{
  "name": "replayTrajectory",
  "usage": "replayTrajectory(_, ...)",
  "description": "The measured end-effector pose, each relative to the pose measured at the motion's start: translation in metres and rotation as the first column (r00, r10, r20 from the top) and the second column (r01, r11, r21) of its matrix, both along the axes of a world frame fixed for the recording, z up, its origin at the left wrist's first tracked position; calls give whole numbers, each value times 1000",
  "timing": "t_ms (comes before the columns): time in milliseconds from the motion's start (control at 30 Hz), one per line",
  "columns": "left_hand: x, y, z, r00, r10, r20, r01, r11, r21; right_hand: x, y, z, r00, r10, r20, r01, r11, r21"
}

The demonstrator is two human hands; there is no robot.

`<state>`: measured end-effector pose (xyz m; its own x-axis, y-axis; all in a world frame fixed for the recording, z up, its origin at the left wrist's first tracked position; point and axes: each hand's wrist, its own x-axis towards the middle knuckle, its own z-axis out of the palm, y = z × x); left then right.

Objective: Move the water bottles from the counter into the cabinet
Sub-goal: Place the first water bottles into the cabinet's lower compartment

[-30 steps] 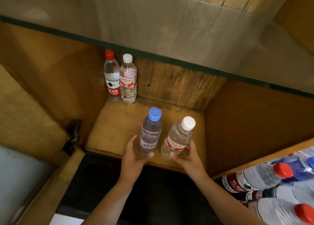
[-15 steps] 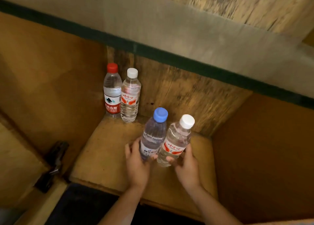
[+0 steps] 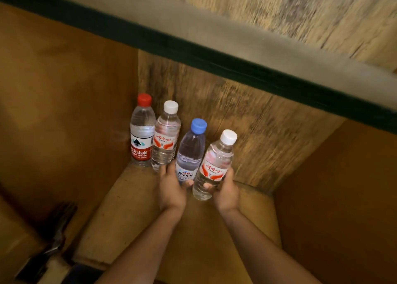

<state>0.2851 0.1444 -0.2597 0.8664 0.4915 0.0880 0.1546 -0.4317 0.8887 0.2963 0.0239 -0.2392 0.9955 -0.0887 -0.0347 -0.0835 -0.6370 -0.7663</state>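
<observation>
Inside the wooden cabinet [image 3: 64, 112], 4 water bottles stand in a row that runs from the back left corner toward the front right. The left hand [image 3: 171, 189] has its fingers curled round the lower body of the blue-capped bottle [image 3: 191, 150], thumb pressed on the label; the right hand [image 3: 225, 190] grasps the white-capped bottle [image 3: 217, 165] low on its body in the same way. Both held bottles have their long axes near upright, caps up and leaning slightly to the upper right, toward the rough back panel [image 3: 247, 122]. Whether their bases touch the shelf floor [image 3: 133, 215] cannot be told, as the hands hide the blue-capped one's base. Just to the left, 2 more bottles stand upright in the corner with caps up: a red-capped bottle [image 3: 141, 133] with a red and white label against the left wall, and a second white-capped bottle [image 3: 166, 137] touching it. The blue-capped bottle sits just beside that second white-capped one. A dark-edged shelf board [image 3: 214, 54] crosses above on a slant. A metal hinge [image 3: 58, 230] shows at the lower left, blurred.
</observation>
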Motion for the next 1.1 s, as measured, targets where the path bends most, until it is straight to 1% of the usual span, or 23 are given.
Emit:
replayTrajectory(67, 5, -1, -1, 999, 34, 17, -33, 999, -2, 4, 2, 2, 1000, -11, -9, 11, 1000, 7)
replayTrajectory(133, 9, -2, 0, 997, 68, 35, -67, 997, -43, 8, 4, 3, 999, -27, -17, 27, 1000, 7)
replayTrajectory(233, 14, -5, 2, 993, 116, 21, -113, 984, -136, 12, 10, 3, 997, -77, -27, 76, 997, -12)
replayTrajectory(300, 16, -8, 3, 989, 147, -32, -150, 952, -265, 13, 14, 3, 994, -102, -38, 103, 995, 7)
replayTrajectory(367, 13, -14, 5, 988, 139, -73, -157, 874, -461, 15, 14, 4, 994, -99, -50, 101, 994, 30)
replayTrajectory(433, 4, -20, 6, 995, 79, -68, -104, 762, -639, 15, 11, 5, 994, -88, -65, 91, 995, 50)
replayTrajectory(533, -4, -26, 7, 999, -34, -30, -4, 587, -810, 14, 10, 5, 996, -70, -58, 74, 995, 66)
replayTrajectory(567, -4, -27, 7, 998, -55, -26, 8, 539, -843, 14, 11, 5, 996, -69, -53, 73, 994, 76)
replayTrajectory(633, -2, -26, 8, 997, -68, -33, 3, 473, -881, 16, 12, 4, 996, -74, -49, 78, 993, 86)
replayTrajectory(767, -7, -25, 15, 999, -31, 36, 44, 315, -948, 24, 13, 6, 995, -79, -66, 84, 994, 75)
replayTrajectory(833, -7, -25, 18, 999, -7, 54, 54, 254, -966, 27, 16, 6, 993, -93, -76, 100, 990, 98)
replayTrajectory(900, -5, -24, 20, 997, -1, 76, 74, 238, -968, 30, 18, 5, 991, -103, -82, 112, 986, 122)
replayTrajectory(1033, -2, -17, 20, 990, -57, 129, 140, 293, -946, 38, 21, 2, 989, -118, -84, 130, 980, 152)
replayTrajectory(1100, 0, -14, 19, 987, -85, 134, 154, 295, -943, 43, 23, 2, 984, -140, -105, 159, 969, 191)
